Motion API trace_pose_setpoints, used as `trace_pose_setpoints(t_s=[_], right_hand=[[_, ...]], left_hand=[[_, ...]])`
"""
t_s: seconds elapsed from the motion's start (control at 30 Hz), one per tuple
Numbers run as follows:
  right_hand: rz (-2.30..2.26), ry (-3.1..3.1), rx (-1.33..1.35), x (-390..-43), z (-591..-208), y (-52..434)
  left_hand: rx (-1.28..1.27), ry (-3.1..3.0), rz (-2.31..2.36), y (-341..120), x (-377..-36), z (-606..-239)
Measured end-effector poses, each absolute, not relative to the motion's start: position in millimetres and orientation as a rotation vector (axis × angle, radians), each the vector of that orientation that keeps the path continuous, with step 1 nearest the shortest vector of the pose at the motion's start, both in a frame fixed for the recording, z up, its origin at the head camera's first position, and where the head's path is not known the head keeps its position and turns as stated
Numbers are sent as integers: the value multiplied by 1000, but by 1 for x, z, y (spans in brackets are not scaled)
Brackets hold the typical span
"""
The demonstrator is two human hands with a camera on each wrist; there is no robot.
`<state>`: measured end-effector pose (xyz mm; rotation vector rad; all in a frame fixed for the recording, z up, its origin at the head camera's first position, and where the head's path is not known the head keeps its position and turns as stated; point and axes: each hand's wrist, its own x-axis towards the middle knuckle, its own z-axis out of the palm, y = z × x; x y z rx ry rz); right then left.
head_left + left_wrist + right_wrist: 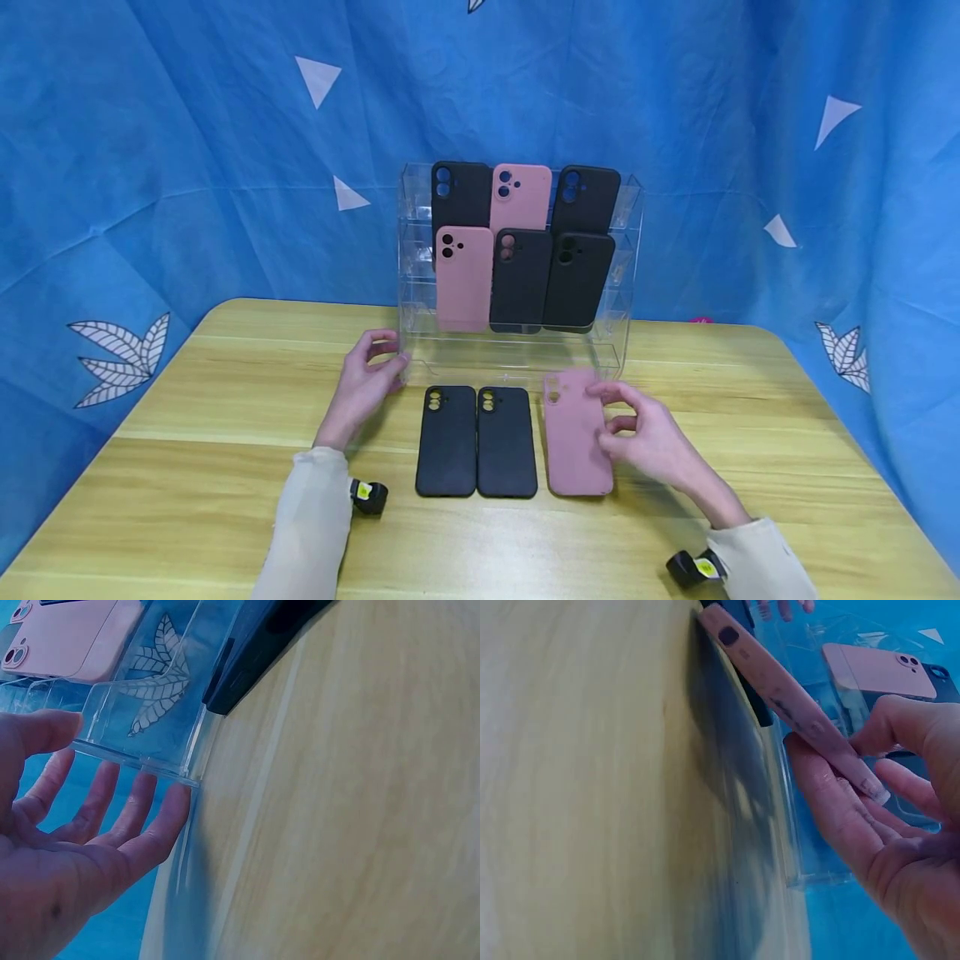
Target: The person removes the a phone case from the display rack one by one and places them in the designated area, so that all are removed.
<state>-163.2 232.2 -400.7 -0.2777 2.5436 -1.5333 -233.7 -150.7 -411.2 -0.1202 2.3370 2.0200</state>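
Observation:
A pink phone case [573, 442] lies on the wooden table [225, 417] just right of two black cases [447, 442] [507, 442]. My right hand [607, 408] pinches its right edge. In the right wrist view that pink case [780, 697] is tilted up off the table, with the right hand [832, 742] holding it between thumb and fingers. My left hand [386, 354] touches the front left corner of the clear acrylic stand [517, 358]. In the left wrist view, the left hand [124, 761] has nearly straight fingers resting against the stand's lip [142, 712].
The stand holds several pink and black cases in two rows, such as the upper pink one [520, 196]. A blue cloth backdrop [187, 167] closes in the back and sides. Bare tabletop shows left, right and in front of the three cases.

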Motion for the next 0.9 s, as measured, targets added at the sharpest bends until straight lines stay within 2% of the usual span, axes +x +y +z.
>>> trace_pose_setpoints(t_s=[0.9], right_hand=[[-1384, 2516, -285, -171, -412, 229]], left_hand=[[-126, 2337, 2030, -150, -234, -411]])
